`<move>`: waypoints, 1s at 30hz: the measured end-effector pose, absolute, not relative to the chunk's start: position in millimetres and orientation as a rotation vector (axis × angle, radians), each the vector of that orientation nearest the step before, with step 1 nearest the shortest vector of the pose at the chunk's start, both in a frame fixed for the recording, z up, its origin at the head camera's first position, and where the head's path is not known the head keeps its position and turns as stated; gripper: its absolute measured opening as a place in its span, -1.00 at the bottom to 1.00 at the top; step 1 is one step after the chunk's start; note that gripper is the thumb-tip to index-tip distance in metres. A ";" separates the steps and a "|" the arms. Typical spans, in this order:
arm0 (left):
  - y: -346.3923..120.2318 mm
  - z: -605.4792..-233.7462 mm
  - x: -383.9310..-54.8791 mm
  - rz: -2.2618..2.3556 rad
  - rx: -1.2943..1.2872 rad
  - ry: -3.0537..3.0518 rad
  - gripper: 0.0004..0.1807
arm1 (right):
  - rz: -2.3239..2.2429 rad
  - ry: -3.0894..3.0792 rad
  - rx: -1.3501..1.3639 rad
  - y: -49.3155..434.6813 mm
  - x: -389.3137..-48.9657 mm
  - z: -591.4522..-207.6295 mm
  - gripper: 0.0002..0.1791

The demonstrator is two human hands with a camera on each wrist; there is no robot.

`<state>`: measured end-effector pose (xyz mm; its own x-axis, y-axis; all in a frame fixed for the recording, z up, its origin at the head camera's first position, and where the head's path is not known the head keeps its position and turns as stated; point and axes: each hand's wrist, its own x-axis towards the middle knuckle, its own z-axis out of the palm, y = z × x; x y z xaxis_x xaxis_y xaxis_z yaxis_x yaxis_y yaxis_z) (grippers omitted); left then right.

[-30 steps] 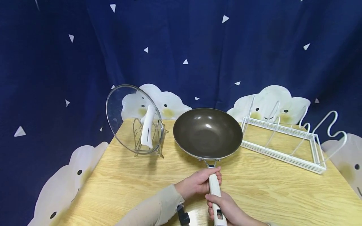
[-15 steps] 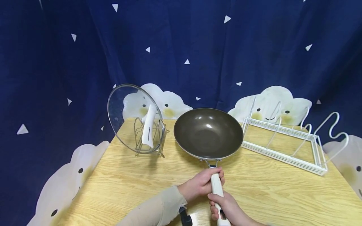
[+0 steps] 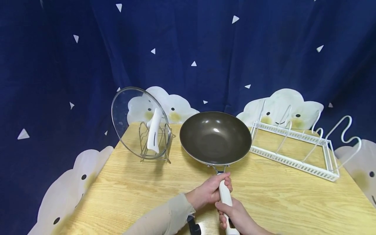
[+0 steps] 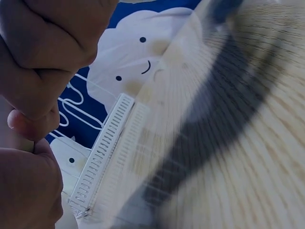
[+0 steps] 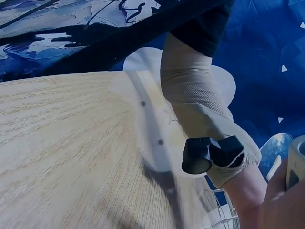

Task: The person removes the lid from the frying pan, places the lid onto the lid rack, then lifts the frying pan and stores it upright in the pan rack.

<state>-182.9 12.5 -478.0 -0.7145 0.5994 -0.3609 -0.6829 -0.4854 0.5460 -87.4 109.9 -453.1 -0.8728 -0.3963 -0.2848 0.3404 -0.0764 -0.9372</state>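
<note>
A wok (image 3: 215, 140) with a dark inside faces me at mid-table, its long white handle (image 3: 225, 194) pointing my way. Near the pan end, my left hand (image 3: 208, 190) grips the handle. Lower down, my right hand (image 3: 239, 216) holds it close to the hanging hole. Curled fingers (image 4: 45, 52) fill the left side of the left wrist view, beside a dark shadow on the wood. In the right wrist view, a part of the right hand (image 5: 286, 210) shows at the edge with the handle end (image 5: 298, 164).
A glass lid (image 3: 129, 130) with a white handle (image 3: 154, 130) stands upright in a small wire rack (image 3: 167, 153) at left. At right stands a white rack (image 3: 293, 162) with wavy wire dividers. A blue curtain (image 3: 176, 29) hangs behind the wooden table (image 3: 132, 192).
The head view shifts slightly. Both hands and the wok handle sit a little further right than a second ago, while the grip and the racks stay as they were.
</note>
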 end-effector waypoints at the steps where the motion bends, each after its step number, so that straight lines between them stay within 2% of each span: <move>1: 12.3 -477.4 -183.2 2.205 -0.164 0.881 -0.82 | -1.993 1.717 -0.066 110.2 -88.0 -452.9 -0.82; 10: 11.5 -472.3 -185.0 2.240 -0.144 0.939 -0.79 | -2.006 1.669 -0.208 114.1 -92.1 -453.3 -0.79; 21: 11.5 -462.1 -182.1 2.309 -0.078 0.924 -0.81 | -2.091 1.472 -0.453 124.3 -90.9 -455.6 -0.95; 30: 6.5 -442.9 -183.0 2.341 0.093 0.575 -0.77 | -2.160 1.246 -0.675 129.6 -94.7 -451.5 -0.86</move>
